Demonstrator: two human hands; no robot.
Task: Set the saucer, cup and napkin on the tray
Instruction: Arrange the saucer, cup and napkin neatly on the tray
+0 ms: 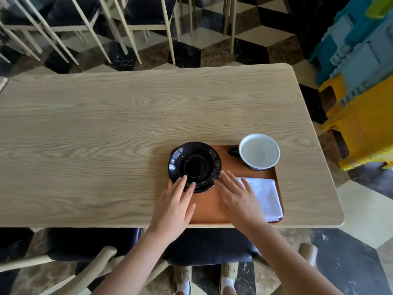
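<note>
A black glossy saucer (194, 166) lies at the left end of the brown tray (207, 206), its rim overhanging the tray's left edge. A white cup (259, 151) with a dark handle stands at the tray's far right corner. Along the tray's right side lies a folded white napkin (265, 196). My left hand (174, 204) is flat, fingers apart, with fingertips on the saucer's near rim. My right hand (237, 199) hovers flat over the tray, fingertips just right of the saucer and its outer edge over the napkin's left part.
The tray sits at the near right of a long pale wooden table (106, 128). A chair with a dark seat (89, 243) is under the near edge. More chairs stand beyond the table; stacked coloured plastic stools (361, 81) are at the right.
</note>
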